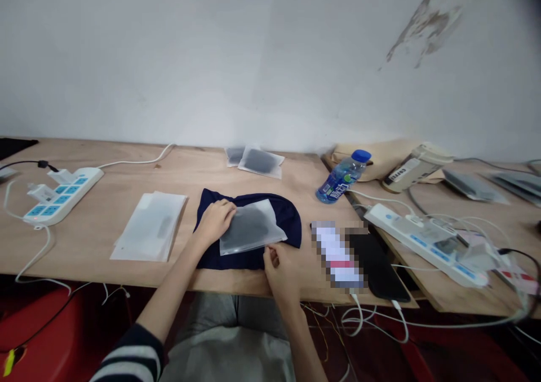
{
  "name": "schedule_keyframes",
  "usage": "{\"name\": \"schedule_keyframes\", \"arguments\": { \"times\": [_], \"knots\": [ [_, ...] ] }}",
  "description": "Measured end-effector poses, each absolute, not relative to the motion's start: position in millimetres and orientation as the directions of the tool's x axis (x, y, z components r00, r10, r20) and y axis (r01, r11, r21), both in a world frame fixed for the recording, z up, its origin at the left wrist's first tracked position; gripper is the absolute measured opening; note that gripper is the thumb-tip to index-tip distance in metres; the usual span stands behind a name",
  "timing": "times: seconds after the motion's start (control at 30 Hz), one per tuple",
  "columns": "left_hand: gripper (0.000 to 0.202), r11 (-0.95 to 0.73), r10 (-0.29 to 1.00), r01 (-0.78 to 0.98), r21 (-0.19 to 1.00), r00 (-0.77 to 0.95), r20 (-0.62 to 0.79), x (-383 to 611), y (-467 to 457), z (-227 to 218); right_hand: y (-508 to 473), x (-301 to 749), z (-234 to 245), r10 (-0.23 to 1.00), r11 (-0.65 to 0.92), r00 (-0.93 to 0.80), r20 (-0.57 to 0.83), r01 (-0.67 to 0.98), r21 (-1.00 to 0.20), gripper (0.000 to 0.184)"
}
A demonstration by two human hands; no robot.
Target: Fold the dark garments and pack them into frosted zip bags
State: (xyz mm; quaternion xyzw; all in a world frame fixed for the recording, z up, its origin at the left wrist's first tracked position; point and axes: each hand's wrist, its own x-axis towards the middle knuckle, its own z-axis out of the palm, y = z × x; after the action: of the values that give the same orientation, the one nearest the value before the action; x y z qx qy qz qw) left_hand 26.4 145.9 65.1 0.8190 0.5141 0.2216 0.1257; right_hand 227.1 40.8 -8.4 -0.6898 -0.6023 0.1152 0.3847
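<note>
Plastic bag [252,229] with dark contents, flat on a blue cloth [291,217], apparently being straightened and calling next for a light, even hold. At its left edge, left hand [214,220] with fingers close together; at its lower edge, right hand [282,274] with fingers curled narrow; for both, impossible to tell pinch from touch. Beneath, wooden table [114,193], with white bags [146,230] left and bottle [337,183] right, against a stained wall [169,61].

Dark, white-striped left sleeve [132,352]
</note>
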Motion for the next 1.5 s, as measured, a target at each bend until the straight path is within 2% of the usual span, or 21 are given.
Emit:
{"name": "schedule_keyframes", "arguments": {
  "times": [0.1, 0.3, 0.43, 0.63, 0.8, 0.97, 1.1, 1.3, 1.4, 1.5],
  "knots": [
    [0.025, -0.489, 0.866, 0.758, 0.431, 0.479, 0.140, 43.1, 183.7, 61.3, 43.5, 227.8, -11.1, 0.931, -0.052, 0.300, 0.207, 0.671, -0.739, 0.033],
    [0.025, -0.449, 0.873, 0.741, 0.499, 0.484, 0.068, 49.5, 208.1, 51.6, 46.0, 227.5, -5.8, 0.928, 0.014, 0.305, 0.215, 0.546, -0.838, 0.040],
    [0.023, -0.395, 0.882, 0.728, 0.561, 0.471, 0.009, 42.0, 212.6, 51.4, 52.1, 223.4, -1.7, 0.931, 0.051, 0.296, 0.213, 0.472, -0.880, 0.037],
    [0.024, -0.274, 0.938, 0.690, 0.670, 0.345, 0.029, 36.1, 205.5, 53.6, 56.3, 220.7, 0.7, 0.907, 0.006, 0.384, 0.174, 0.400, -0.917, 0.025],
    [0.029, -0.160, 0.975, 0.575, 0.802, 0.218, 0.038, 25.2, 182.0, 55.9, 55.4, 221.6, 12.2, 0.907, 0.031, 0.414, 0.080, 0.123, -0.992, 0.030],
    [0.030, -0.029, 0.999, 0.465, 0.885, 0.049, 0.008, 13.4, 152.3, 49.9, 51.9, 219.2, 30.5, 0.942, 0.051, 0.334, 0.019, -0.087, -0.995, 0.032],
    [0.032, 0.061, 0.998, 0.340, 0.938, -0.046, -0.049, 10.5, 127.2, 38.1, 49.4, 213.1, 36.7, 0.948, 0.101, 0.309, 0.071, -0.081, -0.992, 0.031],
    [0.036, 0.147, 0.984, 0.111, 0.983, -0.122, -0.133, 6.1, 105.0, 22.0, 52.3, 210.1, 30.8, 0.953, 0.094, 0.285, 0.108, 0.063, -0.994, 0.034],
    [0.036, 0.161, 0.975, 0.105, 0.981, -0.172, -0.142, 4.7, 101.0, 19.2, 54.8, 211.0, 23.7, 0.975, 0.047, 0.209, 0.078, 0.147, -0.988, 0.039],
    [0.034, 0.142, 0.973, 0.161, 0.977, -0.201, -0.109, 6.4, 97.5, 19.6, 58.8, 210.9, 19.4, 0.990, 0.038, 0.126, 0.065, 0.211, -0.977, 0.035]
  ]
}}
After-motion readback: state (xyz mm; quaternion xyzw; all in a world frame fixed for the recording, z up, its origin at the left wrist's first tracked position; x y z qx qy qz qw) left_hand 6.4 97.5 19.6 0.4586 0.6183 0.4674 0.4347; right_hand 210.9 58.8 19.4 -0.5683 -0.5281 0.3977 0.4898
